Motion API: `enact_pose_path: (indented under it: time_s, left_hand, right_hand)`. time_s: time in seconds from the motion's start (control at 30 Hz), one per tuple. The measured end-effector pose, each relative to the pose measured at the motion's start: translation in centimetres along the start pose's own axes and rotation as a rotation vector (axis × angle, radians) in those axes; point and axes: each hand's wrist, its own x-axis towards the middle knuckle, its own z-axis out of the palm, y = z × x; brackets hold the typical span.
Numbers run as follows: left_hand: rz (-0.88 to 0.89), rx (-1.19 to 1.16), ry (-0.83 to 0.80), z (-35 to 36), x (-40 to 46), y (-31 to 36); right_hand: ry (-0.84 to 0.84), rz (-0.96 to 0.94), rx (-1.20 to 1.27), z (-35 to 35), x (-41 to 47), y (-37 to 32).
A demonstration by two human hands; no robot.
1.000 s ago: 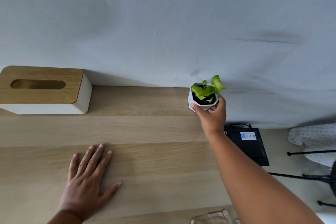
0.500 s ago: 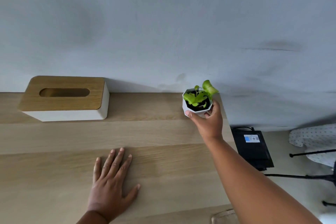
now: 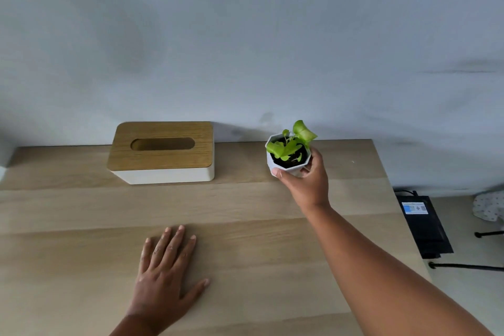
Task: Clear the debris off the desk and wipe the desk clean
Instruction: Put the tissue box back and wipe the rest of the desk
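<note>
A light wooden desk [image 3: 245, 207] runs up to a grey wall. My right hand [image 3: 308, 185] grips a small white faceted plant pot [image 3: 286, 157] with green leaves, near the desk's back edge on the right. The pot's base is hidden by my fingers, so I cannot tell whether it touches the desk. My left hand [image 3: 166, 275] rests flat on the desk near the front, fingers spread. A white tissue box with a wooden lid [image 3: 163, 151] stands at the back, left of the pot.
A tiny pale speck [image 3: 353, 162] lies on the desk right of the pot. Beyond the desk's right edge, a black device [image 3: 422, 224] sits on the floor, with black chair legs [image 3: 463, 266] and a dotted cloth [image 3: 488, 206].
The view has swung left, showing more of the tissue box and the desk's right corner. The pot in my right hand has drawn closer to the tissue box. My left hand stays flat.
</note>
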Motion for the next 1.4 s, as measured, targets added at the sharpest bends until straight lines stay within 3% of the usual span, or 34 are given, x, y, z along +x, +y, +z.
enact_pose_path:
  time_s: [0.17,0.5,1.4]
  left_hand:
    - [0.021,0.012,0.036,-0.6,-1.3,-3.7]
    - [0.015,-0.005,-0.020,-0.5,-1.4,-4.2]
    - [0.010,-0.013,-0.051,-0.5,-1.4,-4.3]
  right_hand:
    - [-0.049,0.017,0.013,4.8,-1.0,-0.3]
    - [-0.002,0.022,0.036,10.3,-1.9,-0.8]
    - [-0.017,0.003,0.110,12.8,-1.6,-0.7]
